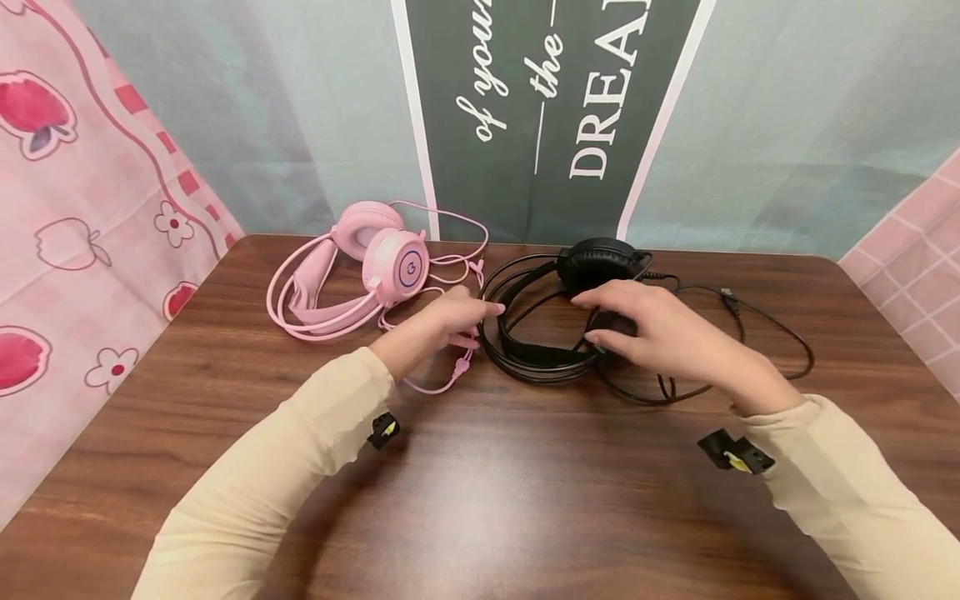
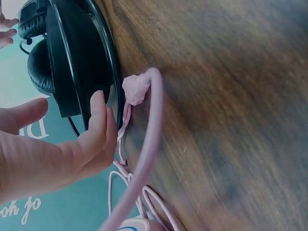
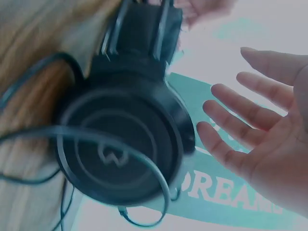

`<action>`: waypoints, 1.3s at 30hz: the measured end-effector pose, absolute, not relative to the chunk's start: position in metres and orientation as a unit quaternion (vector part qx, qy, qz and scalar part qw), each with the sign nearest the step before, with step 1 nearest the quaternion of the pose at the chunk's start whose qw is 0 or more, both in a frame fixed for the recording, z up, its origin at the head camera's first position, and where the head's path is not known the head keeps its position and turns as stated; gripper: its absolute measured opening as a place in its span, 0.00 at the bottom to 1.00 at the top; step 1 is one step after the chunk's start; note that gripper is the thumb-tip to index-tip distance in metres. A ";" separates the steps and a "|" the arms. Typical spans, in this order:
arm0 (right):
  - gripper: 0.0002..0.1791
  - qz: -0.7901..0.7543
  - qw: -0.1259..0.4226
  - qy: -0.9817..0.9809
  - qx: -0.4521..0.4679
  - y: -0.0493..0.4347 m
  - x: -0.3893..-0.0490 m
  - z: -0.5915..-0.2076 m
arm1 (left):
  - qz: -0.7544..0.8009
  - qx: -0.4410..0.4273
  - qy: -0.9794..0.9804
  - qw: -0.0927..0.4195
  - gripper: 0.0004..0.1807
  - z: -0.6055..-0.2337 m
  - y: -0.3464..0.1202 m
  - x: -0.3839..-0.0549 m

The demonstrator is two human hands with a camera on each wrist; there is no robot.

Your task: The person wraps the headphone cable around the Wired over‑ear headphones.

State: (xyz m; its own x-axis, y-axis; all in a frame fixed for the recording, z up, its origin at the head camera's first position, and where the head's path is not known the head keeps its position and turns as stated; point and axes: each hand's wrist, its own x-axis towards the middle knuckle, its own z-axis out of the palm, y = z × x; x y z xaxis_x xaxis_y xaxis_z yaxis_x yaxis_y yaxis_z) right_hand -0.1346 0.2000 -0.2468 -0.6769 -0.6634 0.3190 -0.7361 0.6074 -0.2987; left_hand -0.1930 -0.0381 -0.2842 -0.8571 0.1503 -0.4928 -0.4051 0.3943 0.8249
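Black headphones (image 1: 546,357) lie on the wooden table, headband toward the left and ear cups to the right. At the headband's left end is my left hand (image 1: 450,315), its thumb apart from the fingers; in the left wrist view the fingertips are right at the band (image 2: 79,57). My right hand (image 1: 663,329) is over the nearer ear cup. The right wrist view has its fingers spread beside the round black ear cup (image 3: 115,139), holding nothing. Pink headphones (image 1: 397,268) rest to the left, their pink cable (image 1: 442,387) running beneath my left hand.
The black cable (image 1: 787,375) with a USB plug (image 1: 729,298) loops across the table's right side. Behind the table (image 1: 480,500) hangs a green and grey cloth (image 1: 300,100) with lettering. A pink patterned cloth (image 1: 90,250) borders the left side.
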 end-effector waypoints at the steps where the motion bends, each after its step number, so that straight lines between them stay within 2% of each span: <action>1: 0.20 0.206 0.095 -0.892 0.390 0.203 -0.134 -0.245 | 0.548 -0.083 0.792 0.256 0.26 -0.284 -0.038 -0.193; 5: 0.22 0.206 0.113 -0.896 0.377 0.215 -0.133 -0.241 | 0.543 -0.080 0.796 0.254 0.27 -0.284 -0.035 -0.191; 12: 0.21 0.197 0.123 -0.917 0.323 0.232 -0.132 -0.236 | 0.528 -0.064 0.811 0.243 0.43 -0.281 -0.028 -0.188; 16: 0.21 0.205 0.104 -0.933 0.278 0.240 -0.130 -0.232 | 0.526 -0.064 0.812 0.245 0.48 -0.281 -0.024 -0.187; 22: 0.21 0.211 0.086 -0.944 0.238 0.251 -0.127 -0.229 | 0.510 -0.056 0.827 0.230 0.49 -0.286 -0.021 -0.192; 31: 0.20 0.199 0.103 -0.947 0.229 0.264 -0.128 -0.229 | 0.344 -0.022 0.910 0.228 0.54 -0.288 -0.013 -0.202; 39: 0.19 0.195 0.104 -0.949 0.226 0.270 -0.130 -0.233 | 0.289 0.001 0.935 0.207 0.56 -0.287 -0.009 -0.205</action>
